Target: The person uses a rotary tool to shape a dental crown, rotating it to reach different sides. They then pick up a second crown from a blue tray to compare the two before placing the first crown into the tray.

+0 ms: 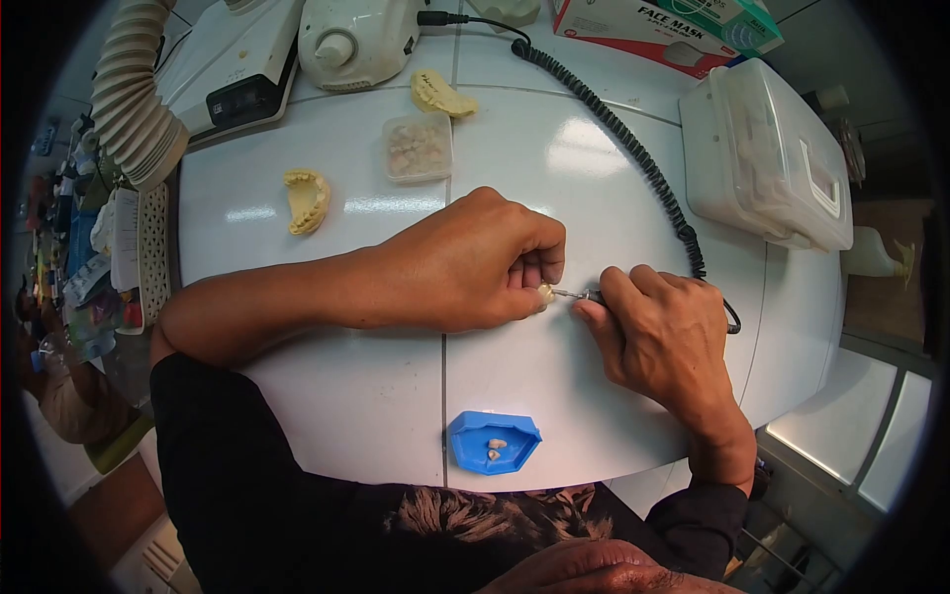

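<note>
My left hand rests on the white table and pinches a small pale tooth piece between thumb and fingers. My right hand grips a slim rotary handpiece, whose thin bur tip touches the tooth piece. A black coiled cord runs from the handpiece up to a white motor unit at the back. Near the front edge lies a blue tray with two small tooth pieces in it.
A yellow dental cast lies at left, another cast at the back, and a clear box of teeth between them. A white plastic case stands at right, a face mask box behind it, a ribbed hose at far left.
</note>
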`<move>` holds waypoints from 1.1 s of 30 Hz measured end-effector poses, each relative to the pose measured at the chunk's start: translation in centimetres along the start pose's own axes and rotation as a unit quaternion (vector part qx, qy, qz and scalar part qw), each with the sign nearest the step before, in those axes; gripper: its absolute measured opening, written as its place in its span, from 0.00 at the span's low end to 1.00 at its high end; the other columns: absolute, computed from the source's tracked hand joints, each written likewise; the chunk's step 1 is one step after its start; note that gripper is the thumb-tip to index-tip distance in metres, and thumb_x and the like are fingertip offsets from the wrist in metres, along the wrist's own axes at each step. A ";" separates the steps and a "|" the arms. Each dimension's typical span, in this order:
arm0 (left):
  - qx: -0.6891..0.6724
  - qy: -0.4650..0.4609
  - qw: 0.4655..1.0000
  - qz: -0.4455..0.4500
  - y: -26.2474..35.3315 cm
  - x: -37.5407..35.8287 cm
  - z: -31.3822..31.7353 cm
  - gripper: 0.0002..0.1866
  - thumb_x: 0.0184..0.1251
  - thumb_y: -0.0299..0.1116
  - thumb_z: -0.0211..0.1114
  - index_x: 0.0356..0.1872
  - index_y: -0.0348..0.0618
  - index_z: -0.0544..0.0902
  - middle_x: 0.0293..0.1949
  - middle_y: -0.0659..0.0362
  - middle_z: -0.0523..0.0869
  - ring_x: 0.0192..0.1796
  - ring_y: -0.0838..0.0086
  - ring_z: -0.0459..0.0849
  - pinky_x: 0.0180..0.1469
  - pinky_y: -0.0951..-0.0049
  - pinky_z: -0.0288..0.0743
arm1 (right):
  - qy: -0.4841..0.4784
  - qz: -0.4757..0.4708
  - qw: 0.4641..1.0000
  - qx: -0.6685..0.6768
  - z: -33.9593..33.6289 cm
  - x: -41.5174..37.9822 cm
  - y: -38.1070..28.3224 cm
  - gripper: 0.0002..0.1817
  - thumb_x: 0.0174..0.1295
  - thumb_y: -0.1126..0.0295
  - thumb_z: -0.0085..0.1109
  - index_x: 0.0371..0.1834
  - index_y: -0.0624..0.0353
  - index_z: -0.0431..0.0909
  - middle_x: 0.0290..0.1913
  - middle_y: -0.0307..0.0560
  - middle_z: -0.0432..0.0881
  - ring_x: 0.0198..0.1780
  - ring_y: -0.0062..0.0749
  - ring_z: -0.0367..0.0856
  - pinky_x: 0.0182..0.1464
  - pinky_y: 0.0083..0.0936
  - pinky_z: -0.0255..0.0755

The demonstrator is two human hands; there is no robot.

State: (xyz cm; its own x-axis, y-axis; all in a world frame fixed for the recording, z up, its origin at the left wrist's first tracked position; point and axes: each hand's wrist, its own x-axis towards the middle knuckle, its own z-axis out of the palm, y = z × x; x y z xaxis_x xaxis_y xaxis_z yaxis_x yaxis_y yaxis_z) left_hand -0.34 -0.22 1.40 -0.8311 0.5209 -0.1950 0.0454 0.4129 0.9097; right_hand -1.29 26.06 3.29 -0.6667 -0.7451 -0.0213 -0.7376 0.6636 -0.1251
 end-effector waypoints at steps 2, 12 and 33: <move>0.001 -0.002 1.000 -0.003 0.1 0.0 0.0 0.08 0.70 0.27 0.78 0.44 0.32 0.90 0.33 0.58 0.91 0.35 0.77 0.88 0.42 0.73 0.85 | -0.005 0.002 1.000 0.000 0.0 0.0 0.0 0.20 0.77 0.49 0.71 0.33 0.51 0.83 0.24 0.41 0.78 0.22 0.41 0.83 0.28 0.39 0.74; 0.000 0.000 1.000 -0.001 0.3 -0.1 -0.1 0.08 0.69 0.26 0.78 0.43 0.32 0.90 0.32 0.57 0.91 0.35 0.77 0.88 0.42 0.73 0.85 | -0.004 -0.005 1.000 0.006 -0.1 0.0 0.1 0.20 0.76 0.50 0.73 0.33 0.52 0.83 0.23 0.41 0.78 0.22 0.43 0.84 0.28 0.39 0.75; 0.017 0.011 0.999 0.026 0.0 -0.2 0.1 0.08 0.69 0.27 0.79 0.42 0.32 0.90 0.31 0.57 0.90 0.34 0.76 0.88 0.39 0.73 0.84 | 0.007 -0.008 1.000 0.010 0.1 -0.1 0.2 0.21 0.76 0.50 0.73 0.32 0.52 0.82 0.23 0.41 0.78 0.23 0.42 0.84 0.28 0.39 0.75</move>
State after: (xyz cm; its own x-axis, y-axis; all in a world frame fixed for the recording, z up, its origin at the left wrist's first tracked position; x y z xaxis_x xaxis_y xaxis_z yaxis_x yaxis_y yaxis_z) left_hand -0.11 -0.31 1.41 -0.8390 0.5261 -0.1391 0.1073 0.4105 0.9055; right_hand -1.34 26.26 3.20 -0.6555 -0.7552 -0.0061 -0.7466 0.6493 -0.1446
